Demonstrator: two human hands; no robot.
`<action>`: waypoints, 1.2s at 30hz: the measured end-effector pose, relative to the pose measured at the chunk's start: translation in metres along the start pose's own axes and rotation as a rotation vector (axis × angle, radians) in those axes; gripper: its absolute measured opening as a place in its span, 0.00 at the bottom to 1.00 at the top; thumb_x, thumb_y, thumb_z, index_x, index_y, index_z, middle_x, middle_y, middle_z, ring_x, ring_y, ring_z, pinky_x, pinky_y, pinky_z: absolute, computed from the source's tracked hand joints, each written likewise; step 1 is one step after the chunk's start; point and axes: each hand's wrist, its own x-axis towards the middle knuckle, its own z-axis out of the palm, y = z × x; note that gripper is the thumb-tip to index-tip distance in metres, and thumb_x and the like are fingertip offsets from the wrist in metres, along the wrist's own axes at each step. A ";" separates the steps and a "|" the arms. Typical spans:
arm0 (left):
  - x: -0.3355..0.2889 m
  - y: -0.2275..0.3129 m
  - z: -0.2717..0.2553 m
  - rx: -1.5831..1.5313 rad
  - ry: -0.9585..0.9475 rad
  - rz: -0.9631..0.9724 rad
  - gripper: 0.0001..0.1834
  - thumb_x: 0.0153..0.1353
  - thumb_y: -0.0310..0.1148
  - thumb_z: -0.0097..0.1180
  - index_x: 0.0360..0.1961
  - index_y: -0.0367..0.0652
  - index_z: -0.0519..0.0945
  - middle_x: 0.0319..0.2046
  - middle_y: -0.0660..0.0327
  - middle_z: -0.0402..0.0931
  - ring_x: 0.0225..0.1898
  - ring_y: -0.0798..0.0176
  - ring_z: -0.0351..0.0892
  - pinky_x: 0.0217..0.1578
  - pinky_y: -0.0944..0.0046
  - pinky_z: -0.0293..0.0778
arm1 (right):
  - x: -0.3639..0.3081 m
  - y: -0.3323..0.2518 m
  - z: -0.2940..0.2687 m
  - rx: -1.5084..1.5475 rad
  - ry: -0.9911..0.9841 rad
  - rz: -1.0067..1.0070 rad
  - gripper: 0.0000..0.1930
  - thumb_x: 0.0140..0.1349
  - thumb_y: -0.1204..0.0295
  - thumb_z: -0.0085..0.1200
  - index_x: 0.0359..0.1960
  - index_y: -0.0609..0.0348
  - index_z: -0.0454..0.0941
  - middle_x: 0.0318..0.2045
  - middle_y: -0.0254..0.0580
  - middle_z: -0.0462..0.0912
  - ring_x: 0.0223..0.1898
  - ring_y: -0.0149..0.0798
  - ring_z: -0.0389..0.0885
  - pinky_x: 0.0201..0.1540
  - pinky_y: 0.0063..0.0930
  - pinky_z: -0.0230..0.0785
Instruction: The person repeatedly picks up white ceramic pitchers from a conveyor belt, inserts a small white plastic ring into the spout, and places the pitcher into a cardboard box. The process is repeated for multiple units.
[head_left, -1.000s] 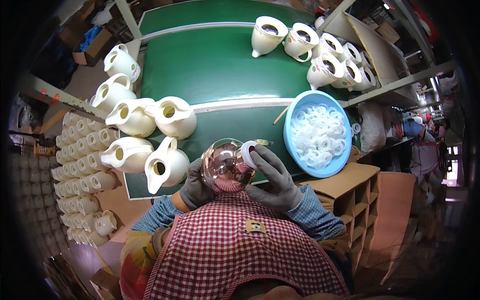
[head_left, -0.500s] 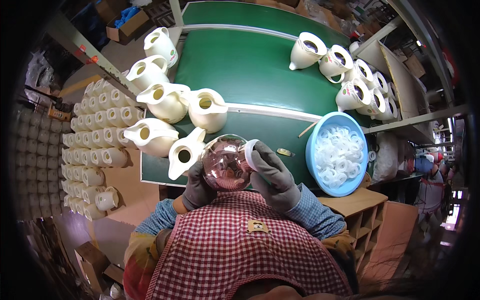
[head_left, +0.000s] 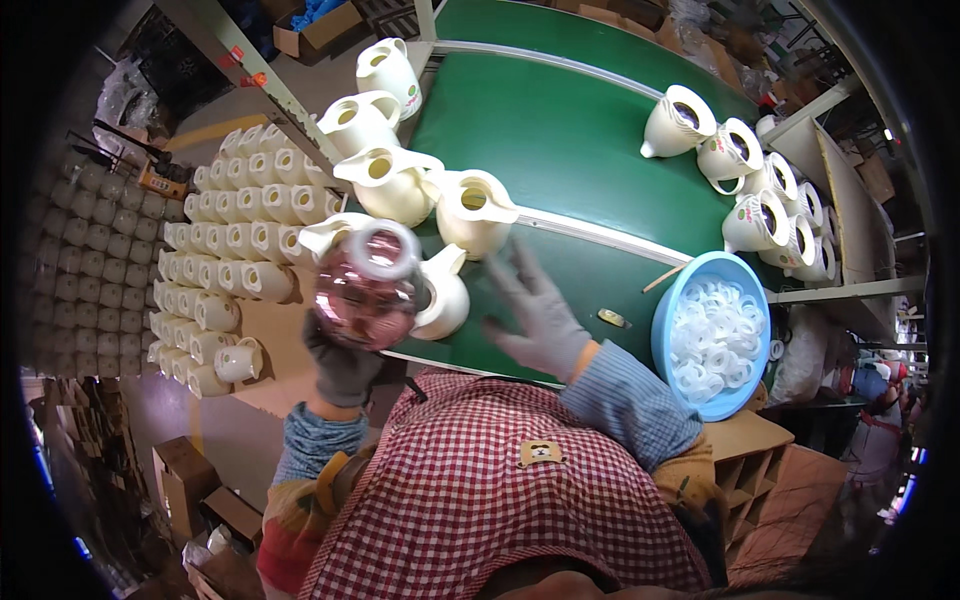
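My left hand (head_left: pixel 343 368), in a grey glove, grips a round, shiny pinkish glass flask liner (head_left: pixel 362 303) from below. A whitish plastic ring (head_left: pixel 386 268) sits around the liner's neck, which points up. Behind the liner stands a cream jug (head_left: pixel 448 308) with an open top, partly covered by it. My right hand (head_left: pixel 540 322), also gloved in grey, is spread over the green table (head_left: pixel 520 160) with nothing in it. Its blurred fingertips are nearest to that jug and another cream jug (head_left: pixel 474 222).
Several cream jugs (head_left: pixel 390 190) stand at the table's left end; printed jugs with dark insides (head_left: pixel 755 225) cluster at the right. A blue basin (head_left: pixel 662 345) holds white plastic rings (head_left: pixel 722 340). A small yellowish tool (head_left: pixel 613 318) lies on the table. Rows of jugs (head_left: pixel 240 240) fill the left.
My left hand has carried the liner leftward and turned its neck upward. My right hand has let go of the ring at the neck and opened. The whole view has shifted.
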 end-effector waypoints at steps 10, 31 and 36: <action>-0.010 0.014 -0.058 -0.138 0.052 0.087 0.39 0.68 0.59 0.49 0.76 0.54 0.63 0.76 0.58 0.62 0.75 0.49 0.61 0.74 0.37 0.57 | 0.001 0.085 0.096 -0.120 0.034 -0.126 0.29 0.47 0.55 0.77 0.50 0.48 0.80 0.74 0.63 0.61 0.69 0.66 0.67 0.70 0.48 0.66; 0.076 -0.119 0.050 -0.210 -0.480 -0.747 0.37 0.72 0.50 0.56 0.76 0.44 0.63 0.72 0.54 0.66 0.73 0.55 0.64 0.73 0.49 0.60 | -0.166 -0.027 -0.096 0.498 0.602 -0.051 0.30 0.51 0.77 0.73 0.59 0.57 0.80 0.79 0.61 0.53 0.79 0.55 0.54 0.76 0.48 0.57; 0.092 -0.145 0.098 1.027 -1.125 -0.199 0.44 0.62 0.38 0.71 0.76 0.45 0.63 0.69 0.55 0.70 0.69 0.57 0.69 0.71 0.57 0.64 | -0.164 -0.012 -0.057 0.240 0.634 -0.194 0.36 0.50 0.71 0.79 0.64 0.50 0.77 0.79 0.59 0.51 0.80 0.59 0.50 0.77 0.49 0.55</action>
